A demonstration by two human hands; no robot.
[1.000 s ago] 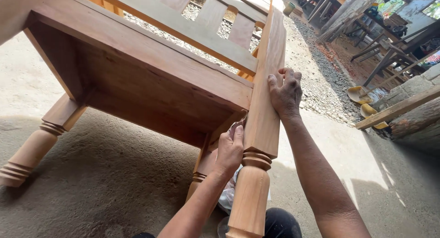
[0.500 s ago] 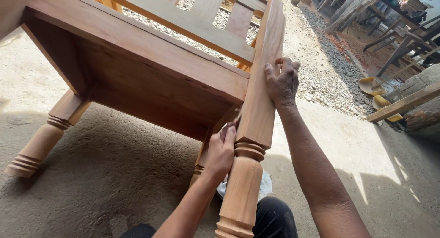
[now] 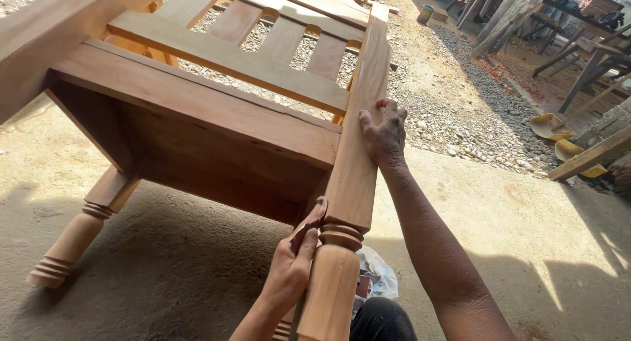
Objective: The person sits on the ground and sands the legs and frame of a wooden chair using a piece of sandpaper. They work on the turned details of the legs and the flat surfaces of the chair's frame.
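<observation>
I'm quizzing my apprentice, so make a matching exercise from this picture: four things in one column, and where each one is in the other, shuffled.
1. left hand
2. right hand
3. far turned leg
4. yellow scoops

A. on the ground at right
B. high on the flat rail
C. at the carved rings of the near leg
D. resting on the ground at left

Pairs: 1-C, 2-B, 3-D, 4-A

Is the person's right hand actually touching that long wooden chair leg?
Touching. The head view shows the right hand pressed flat against the side of the chair leg, fingers curled over its edge, no gap showing.
</observation>
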